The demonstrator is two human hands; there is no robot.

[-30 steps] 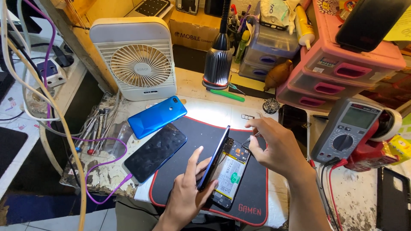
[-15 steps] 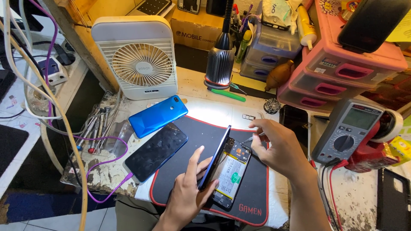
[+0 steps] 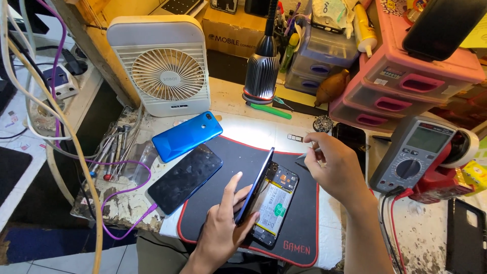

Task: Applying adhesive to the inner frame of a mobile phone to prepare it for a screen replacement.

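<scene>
An opened phone body (image 3: 274,203) lies on a black work mat (image 3: 223,167) with a red border, its battery and boards showing. My left hand (image 3: 225,223) holds the phone's screen panel (image 3: 256,185) tilted up on its edge along the body's left side. My right hand (image 3: 332,165) hovers over the body's top right and pinches a thin metal tool (image 3: 304,153), tip pointing down-left toward the phone's top end.
A blue phone (image 3: 186,136) and a black phone (image 3: 185,177) on a purple cable lie left of the mat. A white fan (image 3: 167,66), a lamp (image 3: 262,71), pink drawers (image 3: 406,86), a multimeter (image 3: 413,155) and loose tools (image 3: 109,152) ring the bench.
None of note: both hands keep their hold; the view has shifted slightly.
</scene>
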